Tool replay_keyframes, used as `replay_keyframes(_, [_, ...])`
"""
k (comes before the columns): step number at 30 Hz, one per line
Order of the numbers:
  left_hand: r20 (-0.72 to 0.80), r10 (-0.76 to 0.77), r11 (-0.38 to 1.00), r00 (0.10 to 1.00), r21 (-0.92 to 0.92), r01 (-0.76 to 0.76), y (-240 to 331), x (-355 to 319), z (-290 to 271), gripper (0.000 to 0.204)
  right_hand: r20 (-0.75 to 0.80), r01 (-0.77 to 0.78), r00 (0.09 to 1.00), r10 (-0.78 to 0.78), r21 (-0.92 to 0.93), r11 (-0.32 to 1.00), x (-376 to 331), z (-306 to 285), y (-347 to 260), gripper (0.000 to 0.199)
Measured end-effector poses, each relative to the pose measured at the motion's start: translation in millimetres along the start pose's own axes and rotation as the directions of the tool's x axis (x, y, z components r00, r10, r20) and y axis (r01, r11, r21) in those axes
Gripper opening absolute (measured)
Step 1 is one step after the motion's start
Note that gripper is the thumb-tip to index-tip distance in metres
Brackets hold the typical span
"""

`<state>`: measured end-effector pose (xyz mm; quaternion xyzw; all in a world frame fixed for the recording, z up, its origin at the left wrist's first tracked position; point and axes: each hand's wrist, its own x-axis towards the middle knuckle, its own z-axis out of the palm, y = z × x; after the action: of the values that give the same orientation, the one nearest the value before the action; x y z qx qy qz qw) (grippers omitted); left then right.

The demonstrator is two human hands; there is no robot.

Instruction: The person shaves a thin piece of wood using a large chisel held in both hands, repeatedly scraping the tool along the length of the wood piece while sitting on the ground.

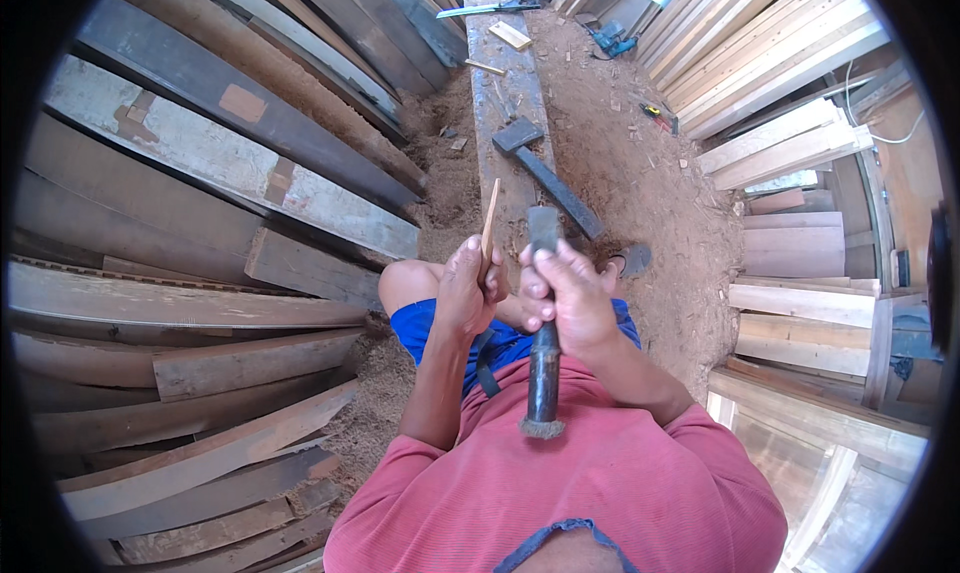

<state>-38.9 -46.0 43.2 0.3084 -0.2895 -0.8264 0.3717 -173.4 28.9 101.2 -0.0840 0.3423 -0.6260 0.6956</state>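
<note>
A thin, pointed wooden stick (490, 216) stands upright in my left hand (468, 281), its fingers closed round the lower end. My right hand (573, 298) is wrapped round a wide chisel (543, 373). The chisel's flat metal blade points away from me, and its dark handle with a frayed butt end points toward my chest. Both hands are side by side above my lap, a small gap between stick and blade. Just beyond them a dark mallet (550, 178) lies on the narrow wooden bench (497, 103), its handle slanting off the right edge.
Farther along the bench lie a small wood block (510, 36), a short stick (485, 67) and a handsaw (490, 8). Stacked boards (220, 183) line the left, more timber (770, 43) the right. A teal power tool (610, 41) and pliers (658, 116) rest on the sawdust-covered floor.
</note>
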Motion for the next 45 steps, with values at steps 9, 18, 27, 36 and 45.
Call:
replay_keyframes(9, [-0.021,0.074,0.904,0.997,0.425,-0.058,6.3,-14.1,-1.4,0.032,0.118,-0.185,0.972,0.201,-0.139,0.973,-14.7,20.9,27.5,0.015])
replay_keyframes(18, [-0.061,-0.238,0.971,0.969,-0.008,0.238,-39.2,-75.3,-27.0,0.045,0.037,0.268,0.961,-0.275,-0.378,0.886,-38.7,5.8,-22.2,0.019])
replay_keyframes(27, [0.201,-0.292,0.925,0.935,-0.190,0.329,-18.2,-50.9,6.8,0.042,0.106,0.295,0.946,-0.308,-0.679,0.672,18.6,-29.1,-13.4,0.019])
replay_keyframes(36, [-0.005,0.016,0.964,1.000,0.265,-0.014,-29.7,-19.1,-0.8,0.038,-0.066,0.187,0.978,-0.199,-0.153,0.970,14.1,-16.5,0.0,0.018])
replay_keyframes(45, [0.188,0.308,0.597,0.933,0.725,-0.343,-8.7,-25.6,-12.4,0.032,0.126,-0.089,0.988,0.092,-0.032,0.996,-14.2,5.1,22.5,0.017])
